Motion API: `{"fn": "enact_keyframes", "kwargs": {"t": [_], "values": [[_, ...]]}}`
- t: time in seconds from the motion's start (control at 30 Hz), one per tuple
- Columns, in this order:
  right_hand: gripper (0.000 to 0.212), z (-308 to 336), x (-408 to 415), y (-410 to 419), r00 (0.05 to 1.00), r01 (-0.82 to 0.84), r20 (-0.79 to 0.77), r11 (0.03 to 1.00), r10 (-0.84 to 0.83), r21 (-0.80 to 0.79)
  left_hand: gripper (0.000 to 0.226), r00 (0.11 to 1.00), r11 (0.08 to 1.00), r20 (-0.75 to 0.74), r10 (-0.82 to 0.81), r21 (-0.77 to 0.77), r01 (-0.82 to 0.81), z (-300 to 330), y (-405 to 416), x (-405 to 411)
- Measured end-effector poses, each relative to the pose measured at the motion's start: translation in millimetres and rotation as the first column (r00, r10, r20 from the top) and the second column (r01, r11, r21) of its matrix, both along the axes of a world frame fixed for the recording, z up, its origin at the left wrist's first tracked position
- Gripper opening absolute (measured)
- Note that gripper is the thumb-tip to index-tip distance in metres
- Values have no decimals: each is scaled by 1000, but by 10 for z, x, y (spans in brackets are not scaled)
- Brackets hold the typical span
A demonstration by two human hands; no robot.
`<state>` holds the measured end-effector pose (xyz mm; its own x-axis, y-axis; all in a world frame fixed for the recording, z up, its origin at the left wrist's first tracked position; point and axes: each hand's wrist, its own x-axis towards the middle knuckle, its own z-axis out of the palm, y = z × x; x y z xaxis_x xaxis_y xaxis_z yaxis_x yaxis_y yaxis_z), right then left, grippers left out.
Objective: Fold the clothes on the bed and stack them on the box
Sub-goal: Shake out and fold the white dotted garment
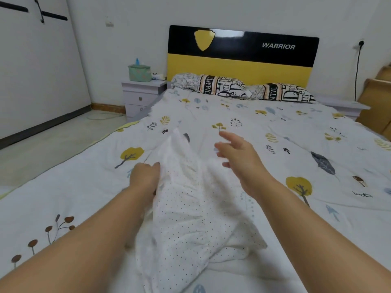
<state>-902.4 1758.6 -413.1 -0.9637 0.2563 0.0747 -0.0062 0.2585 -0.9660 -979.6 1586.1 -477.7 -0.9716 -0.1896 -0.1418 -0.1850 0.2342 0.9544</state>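
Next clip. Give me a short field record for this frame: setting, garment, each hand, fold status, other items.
setting: bed with leaf-print cover, black and yellow headboard
garment: white dotted garment, crumpled and partly lifted off the cover
left hand: left hand grips the garment's left edge
right hand: right hand open above the garment, fingers spread, holding nothing
fold status: not yet folded
box: cardboard boxes at the right edge
other: two pillows, nightstand with a green bag
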Motion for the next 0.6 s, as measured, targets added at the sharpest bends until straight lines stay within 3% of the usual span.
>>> {"fn": "enact_keyframes", "kwargs": {"t": [0.1,0.2,0.23,0.3,0.37,0.4,0.43,0.5,0.6], "values": [[42,-302,71,29,992,-17,121,924,-32,382,41,993,991,-94,71,-104,-81,12,-68,-29],[51,-621,141,26,940,-149,325,733,-104,664,42,907,906,-365,-209,-422,39,20,35,93],[56,-730,188,6,918,-215,383,680,-104,701,45,843,818,-384,-376,-566,107,-14,96,161],[65,-950,289,-46,869,-373,492,576,-58,727,56,699,497,-229,-677,-844,204,-142,190,272],[96,-1098,393,-43,835,-466,549,493,-29,735,84,612,148,55,-789,-949,277,-330,163,337],[106,-1122,419,-5,827,-475,560,487,-37,733,91,622,55,192,-759,-933,355,-413,111,355],[99,-1144,418,50,828,-466,558,490,-53,737,86,645,50,275,-713,-898,438,-497,48,351],[70,-1154,412,119,834,-433,544,502,-92,749,74,688,146,288,-667,-854,499,-609,-56,331],[64,-1221,423,132,833,-428,544,506,-99,749,121,696,155,263,-669,-865,476,-629,-51,383]]}}
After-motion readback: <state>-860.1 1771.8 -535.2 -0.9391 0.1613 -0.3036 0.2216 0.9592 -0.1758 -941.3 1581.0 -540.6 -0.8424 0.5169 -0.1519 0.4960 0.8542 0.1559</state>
